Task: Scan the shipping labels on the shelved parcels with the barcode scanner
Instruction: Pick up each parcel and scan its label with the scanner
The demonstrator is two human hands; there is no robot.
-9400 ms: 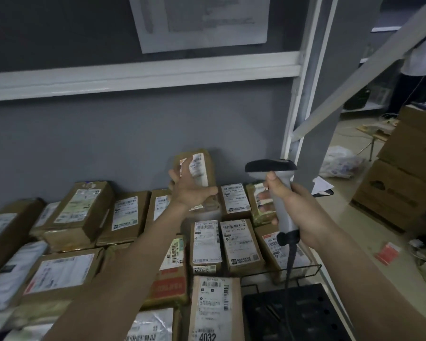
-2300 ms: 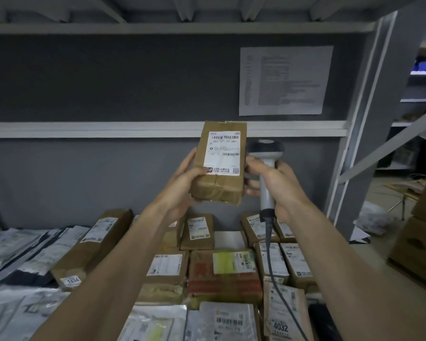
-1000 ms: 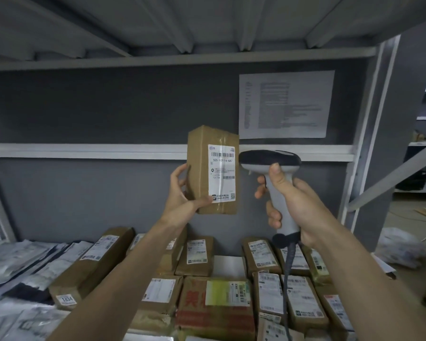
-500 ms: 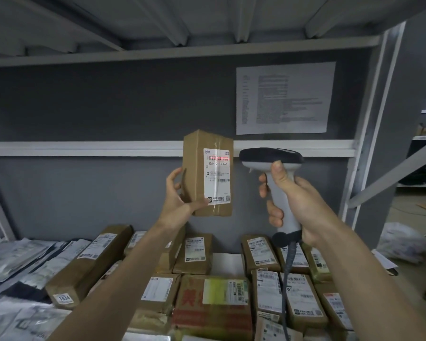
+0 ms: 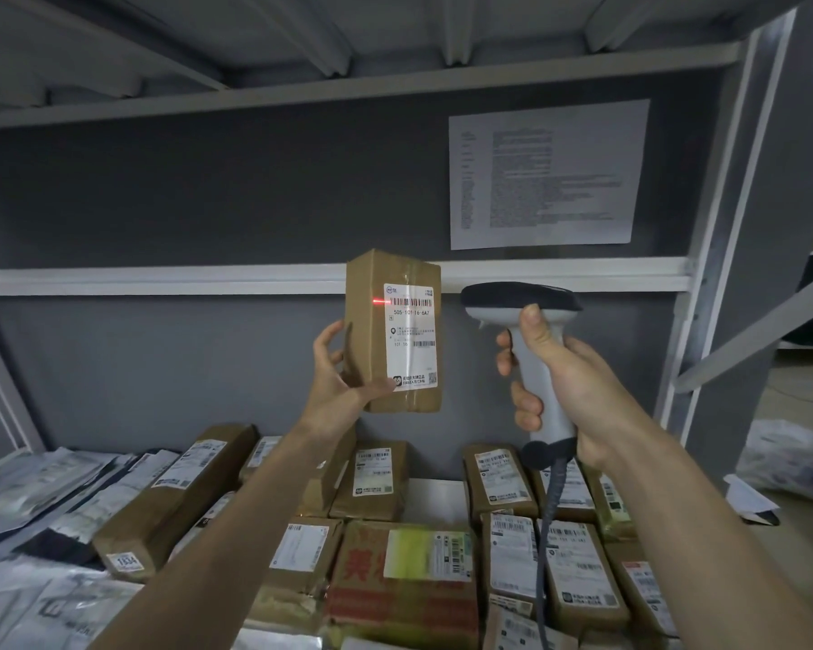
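Left hand holds upright brown parcel, white-labelled, red-lit.

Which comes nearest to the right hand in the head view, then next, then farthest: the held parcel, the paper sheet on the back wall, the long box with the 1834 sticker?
1. Held parcel, just left of the right hand.
2. Paper sheet, above.
3. Long box, far lower left.

A brown cardboard parcel carries a white label with black barcode stripes; a red light line glows above the fingers. The scanner is light grey with a black head.
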